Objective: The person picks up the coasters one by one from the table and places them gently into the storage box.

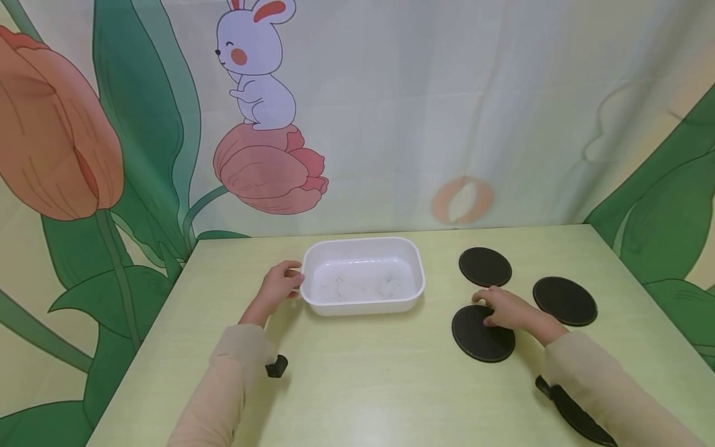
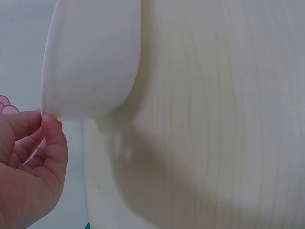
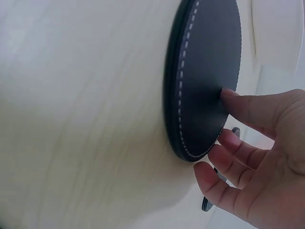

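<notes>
A white rectangular dish (image 1: 365, 307) stands on the table at the middle back. My left hand (image 1: 277, 284) is at its left end, and in the left wrist view the thumb and forefinger pinch the rim of the dish (image 2: 93, 57). My right hand (image 1: 505, 308) is at the nearest of three round black coasters (image 1: 481, 341). In the right wrist view, its thumb presses on the top of this coaster (image 3: 205, 62), which has white stitching round the border. The other fingers (image 3: 217, 183) curl at the coaster's edge.
Two more black coasters lie close by, one behind (image 1: 485, 266) and one to the right (image 1: 565, 300). Black straps from the wrist cameras hang below the left (image 1: 276, 366) and right (image 1: 578, 413) sleeves. A printed curtain (image 1: 380, 124) hangs along the table's back edge.
</notes>
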Demonstrator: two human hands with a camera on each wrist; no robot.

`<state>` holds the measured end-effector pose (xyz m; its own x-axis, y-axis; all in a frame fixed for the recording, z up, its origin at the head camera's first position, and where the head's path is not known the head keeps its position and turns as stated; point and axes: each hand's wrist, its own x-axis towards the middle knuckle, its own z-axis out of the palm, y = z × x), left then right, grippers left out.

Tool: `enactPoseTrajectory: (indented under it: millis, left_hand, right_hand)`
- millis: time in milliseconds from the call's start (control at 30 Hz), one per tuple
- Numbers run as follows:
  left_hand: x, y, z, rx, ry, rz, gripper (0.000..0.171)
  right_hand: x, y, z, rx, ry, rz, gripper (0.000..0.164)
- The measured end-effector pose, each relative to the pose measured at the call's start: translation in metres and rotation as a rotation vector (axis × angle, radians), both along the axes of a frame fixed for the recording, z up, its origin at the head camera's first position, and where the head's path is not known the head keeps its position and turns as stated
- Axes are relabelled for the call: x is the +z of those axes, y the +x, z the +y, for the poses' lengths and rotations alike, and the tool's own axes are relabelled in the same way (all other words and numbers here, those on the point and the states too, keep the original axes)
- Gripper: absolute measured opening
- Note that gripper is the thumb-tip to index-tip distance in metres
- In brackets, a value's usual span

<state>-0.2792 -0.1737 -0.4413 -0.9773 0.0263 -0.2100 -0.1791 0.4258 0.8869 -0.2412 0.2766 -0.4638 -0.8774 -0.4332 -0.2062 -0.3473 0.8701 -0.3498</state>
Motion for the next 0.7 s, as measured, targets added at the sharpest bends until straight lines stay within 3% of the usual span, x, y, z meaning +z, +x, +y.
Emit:
enactPoseTrajectory:
  millis: [133,333,700]
  left_hand:
    - [0.001,-0.002,0.003,0.016,-0.003,-0.05,0.039]
    - [0.004,-0.003,0.004,0.018,0.004,-0.066,0.04]
    - [0.004,-0.003,0.006,0.044,0.013,-0.075,0.038]
  right_hand:
    - [0.0,-0.004,0.002,-0.016,-0.043,-0.055,0.033]
    - [0.002,-0.011,0.003,-0.048,-0.104,-0.17,0.031]
    - [0.0,-0.018,0.007,-0.027,-0.138,-0.241,0.034]
